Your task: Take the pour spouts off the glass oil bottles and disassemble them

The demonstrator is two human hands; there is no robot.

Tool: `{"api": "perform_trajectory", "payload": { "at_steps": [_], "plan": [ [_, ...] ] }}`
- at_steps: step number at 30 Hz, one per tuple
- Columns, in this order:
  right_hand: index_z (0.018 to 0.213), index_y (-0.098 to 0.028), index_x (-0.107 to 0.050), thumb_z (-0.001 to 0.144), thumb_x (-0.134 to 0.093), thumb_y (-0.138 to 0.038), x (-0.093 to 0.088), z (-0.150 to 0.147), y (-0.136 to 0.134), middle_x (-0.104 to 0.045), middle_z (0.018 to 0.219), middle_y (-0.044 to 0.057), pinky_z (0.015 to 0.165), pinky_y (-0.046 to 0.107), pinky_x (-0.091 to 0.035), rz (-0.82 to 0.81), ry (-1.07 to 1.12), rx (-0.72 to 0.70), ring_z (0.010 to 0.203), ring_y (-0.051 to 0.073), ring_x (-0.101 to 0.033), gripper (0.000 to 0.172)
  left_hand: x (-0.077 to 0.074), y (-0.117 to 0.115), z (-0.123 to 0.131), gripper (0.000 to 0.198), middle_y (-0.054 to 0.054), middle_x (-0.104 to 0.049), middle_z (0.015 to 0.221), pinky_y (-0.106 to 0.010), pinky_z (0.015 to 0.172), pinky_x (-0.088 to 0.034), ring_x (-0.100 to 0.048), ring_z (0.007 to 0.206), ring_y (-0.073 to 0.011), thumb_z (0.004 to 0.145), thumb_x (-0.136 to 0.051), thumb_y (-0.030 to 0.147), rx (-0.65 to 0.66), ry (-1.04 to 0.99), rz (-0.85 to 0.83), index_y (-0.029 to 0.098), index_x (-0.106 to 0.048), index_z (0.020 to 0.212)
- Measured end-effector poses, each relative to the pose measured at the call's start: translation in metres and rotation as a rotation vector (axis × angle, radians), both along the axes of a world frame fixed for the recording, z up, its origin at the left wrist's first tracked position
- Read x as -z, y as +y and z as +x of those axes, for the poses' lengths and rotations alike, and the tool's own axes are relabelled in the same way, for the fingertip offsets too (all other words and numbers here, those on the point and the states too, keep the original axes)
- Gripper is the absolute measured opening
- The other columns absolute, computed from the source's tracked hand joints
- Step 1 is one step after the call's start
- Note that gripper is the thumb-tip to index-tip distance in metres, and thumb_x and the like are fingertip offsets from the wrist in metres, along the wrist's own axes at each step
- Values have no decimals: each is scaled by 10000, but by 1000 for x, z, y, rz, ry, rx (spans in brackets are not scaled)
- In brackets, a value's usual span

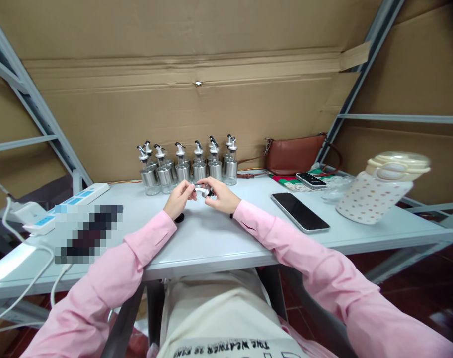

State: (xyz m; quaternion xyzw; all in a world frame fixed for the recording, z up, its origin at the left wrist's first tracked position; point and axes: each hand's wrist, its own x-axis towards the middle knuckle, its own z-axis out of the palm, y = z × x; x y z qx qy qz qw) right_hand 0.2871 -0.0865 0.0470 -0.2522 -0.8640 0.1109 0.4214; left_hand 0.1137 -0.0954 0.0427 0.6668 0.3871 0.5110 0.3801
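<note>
Both hands meet above the middle of the table, just in front of a row of oil bottles. Between them is a small silver and black pour spout (203,191), like those topping the bottles. My left hand (180,200) pinches one end of it with thumb and fingers. My right hand (222,195) is closed around the other, dark end. Several glass oil bottles (183,172) with steel sleeves and spouts stand upright behind the hands. A small round black piece (179,218) lies under my left wrist, partly hidden.
On the right are a phone (300,212), a dotted bottle (375,191), a small dark device (311,180) and a brown handbag (295,154). A power strip (73,204) with white cables lies at the left. Cardboard (182,114) walls the back.
</note>
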Motion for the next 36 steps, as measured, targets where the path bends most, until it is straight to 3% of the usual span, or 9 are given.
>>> {"api": "perform_trajectory", "payload": {
  "at_steps": [13, 20, 36],
  "plan": [
    [1057, -161, -489, 670, -370, -108, -1, 3, 1, -517, 960, 74, 844, 347, -397, 3, 46, -11, 908, 184, -500, 408, -6, -1, -1, 349, 13, -586, 606, -263, 609, -480, -581, 543, -109, 637, -649, 466, 65, -74, -114, 146, -515, 667],
    [1058, -148, -484, 682, -376, -124, -3, 4, 0, -525, 949, 82, 814, 336, -413, 13, 71, 40, 873, 180, -504, 392, -7, -2, 0, 363, 3, -593, 624, -262, 601, -484, -573, 533, -102, 632, -652, 482, 41, -86, -82, 142, -531, 668],
    [1179, -137, -439, 680, -386, -130, 0, 6, 0, -557, 985, 89, 816, 349, -423, -52, -52, 13, 852, 175, -528, 502, -3, -4, 3, 366, -30, -622, 616, -285, 583, -489, -557, 520, -119, 615, -675, 483, 161, -35, -116, 129, -604, 677]
  ]
}}
